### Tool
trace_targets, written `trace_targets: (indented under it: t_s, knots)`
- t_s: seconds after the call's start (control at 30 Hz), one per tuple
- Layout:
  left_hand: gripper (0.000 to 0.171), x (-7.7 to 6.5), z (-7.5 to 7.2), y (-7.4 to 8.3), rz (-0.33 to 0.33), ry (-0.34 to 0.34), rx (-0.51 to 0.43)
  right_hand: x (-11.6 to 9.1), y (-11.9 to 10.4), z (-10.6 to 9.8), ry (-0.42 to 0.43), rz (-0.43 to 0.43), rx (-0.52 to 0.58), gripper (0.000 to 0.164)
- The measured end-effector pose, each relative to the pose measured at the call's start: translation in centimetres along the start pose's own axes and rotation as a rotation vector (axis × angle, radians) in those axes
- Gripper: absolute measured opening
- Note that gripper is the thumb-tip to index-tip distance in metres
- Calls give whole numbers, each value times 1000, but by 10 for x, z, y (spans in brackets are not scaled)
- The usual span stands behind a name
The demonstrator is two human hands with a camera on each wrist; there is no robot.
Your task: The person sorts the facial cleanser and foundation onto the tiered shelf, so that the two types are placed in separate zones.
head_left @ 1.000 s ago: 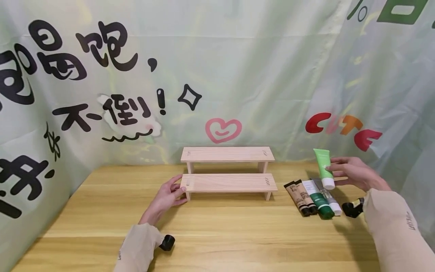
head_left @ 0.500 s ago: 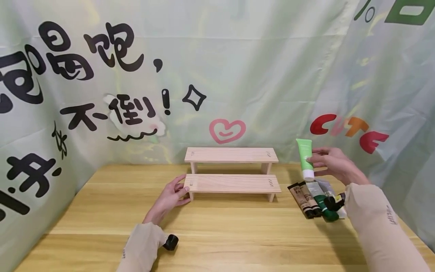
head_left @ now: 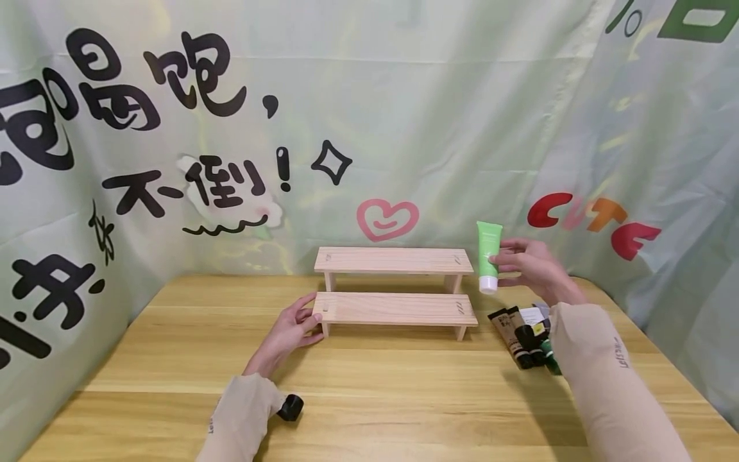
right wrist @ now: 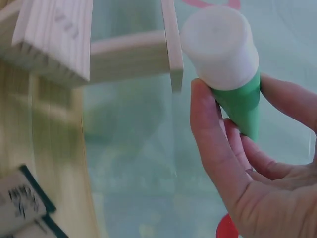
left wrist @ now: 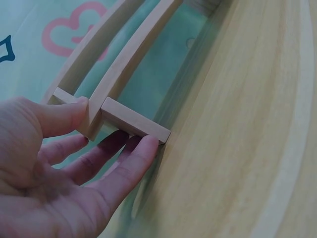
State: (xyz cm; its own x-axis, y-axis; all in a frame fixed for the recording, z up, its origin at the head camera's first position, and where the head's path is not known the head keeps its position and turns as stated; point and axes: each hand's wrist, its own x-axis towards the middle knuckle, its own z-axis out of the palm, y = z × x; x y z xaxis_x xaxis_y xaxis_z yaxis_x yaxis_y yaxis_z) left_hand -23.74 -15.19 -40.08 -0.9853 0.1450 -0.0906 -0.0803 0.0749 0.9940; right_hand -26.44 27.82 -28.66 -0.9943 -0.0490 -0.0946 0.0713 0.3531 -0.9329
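Observation:
A two-tier wooden shelf (head_left: 398, 308) stands on the table, its upper step behind the lower one. My left hand (head_left: 290, 330) holds the left end of the lower step. In the left wrist view, the thumb (left wrist: 64, 116) lies at the board's end and the fingers reach to the leg (left wrist: 136, 121). My right hand (head_left: 534, 266) pinches a light green squeeze tube (head_left: 489, 250) in the air by the shelf's right end. Its white cap (right wrist: 218, 44) points down in the head view.
Several other tubes lie at the table's right: brown ones with black caps (head_left: 510, 337) beside ones partly hidden by the right wrist's black camera (head_left: 530, 335). A printed curtain (head_left: 450, 128) hangs behind the wooden table (head_left: 375, 398).
My right hand has carried the green tube leftward and up, from above the lying tubes to the shelf's right end. The left hand has stayed on the shelf.

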Motion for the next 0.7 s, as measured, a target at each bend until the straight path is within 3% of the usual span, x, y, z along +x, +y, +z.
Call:
trace_targets:
  t_s: [0.23,0.5,0.7]
  knots:
    - [56,0,-3,-2,2,1,-4,6,-11,23,40,-88,99,72]
    - [56,-5,-8,3,14,1,-12,14,-38,54,62,-152,133,66]
    - [56,0,-4,-2,16,-14,-27,18,-40,76,95,-190,176,61]
